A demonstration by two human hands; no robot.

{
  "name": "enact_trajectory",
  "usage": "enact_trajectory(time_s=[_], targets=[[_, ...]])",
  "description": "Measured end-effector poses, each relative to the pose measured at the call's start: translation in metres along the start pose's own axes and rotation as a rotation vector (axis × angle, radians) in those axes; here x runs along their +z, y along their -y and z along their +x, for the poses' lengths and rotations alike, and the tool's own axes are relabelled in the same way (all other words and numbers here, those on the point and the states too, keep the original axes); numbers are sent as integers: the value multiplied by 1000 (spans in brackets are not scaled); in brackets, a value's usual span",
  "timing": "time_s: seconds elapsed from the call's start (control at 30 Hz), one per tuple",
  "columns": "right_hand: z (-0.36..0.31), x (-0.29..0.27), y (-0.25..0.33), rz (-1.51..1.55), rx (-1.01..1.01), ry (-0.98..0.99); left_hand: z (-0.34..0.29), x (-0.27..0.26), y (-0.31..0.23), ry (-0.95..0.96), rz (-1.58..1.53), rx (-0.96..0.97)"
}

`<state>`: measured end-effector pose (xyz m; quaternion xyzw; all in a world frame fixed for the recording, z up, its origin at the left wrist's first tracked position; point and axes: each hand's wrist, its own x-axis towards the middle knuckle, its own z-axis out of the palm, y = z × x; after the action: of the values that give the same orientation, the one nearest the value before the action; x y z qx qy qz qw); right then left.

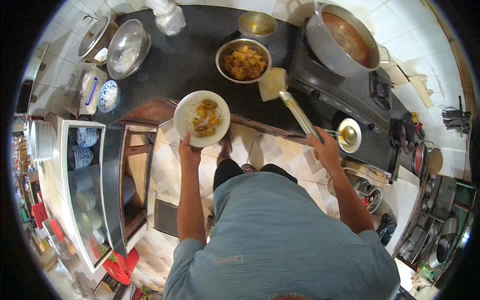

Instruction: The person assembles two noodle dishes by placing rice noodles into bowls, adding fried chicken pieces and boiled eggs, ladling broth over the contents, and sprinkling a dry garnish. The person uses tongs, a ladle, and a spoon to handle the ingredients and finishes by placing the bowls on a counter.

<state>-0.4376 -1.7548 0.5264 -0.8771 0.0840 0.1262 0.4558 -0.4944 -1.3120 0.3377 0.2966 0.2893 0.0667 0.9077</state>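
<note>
Bowl: the bowl [225, 122] is hovering by the counter's [165, 60] front edge, carrying noodles [189, 119] and brown-yellow topping [206, 120].
Left hand: the person's left hand [189, 149] is gripping the near rim — thumb on top.
Right hand: the right hand [325, 150] is holding the tongs [298, 112] by their near end, arms close together.
Handling: probably stiff, breakable, slippery if greasy — rim and underside are offering the surest hold.

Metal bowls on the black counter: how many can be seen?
3: a food bowl mid-counter, a liquid bowl just behind it, and a large bowl toward the left end. Others could be hidden behind these.
</note>
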Motion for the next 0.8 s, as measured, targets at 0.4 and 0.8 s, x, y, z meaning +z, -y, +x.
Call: enact_trajectory(time_s=[0.4,0.8], targets=[[-46,44,-9,-399,-83,-207,37,8,8,-89,216,-202],[127,92,6,-868,-265,-89,121,-96,-126,-37,-221,186]])
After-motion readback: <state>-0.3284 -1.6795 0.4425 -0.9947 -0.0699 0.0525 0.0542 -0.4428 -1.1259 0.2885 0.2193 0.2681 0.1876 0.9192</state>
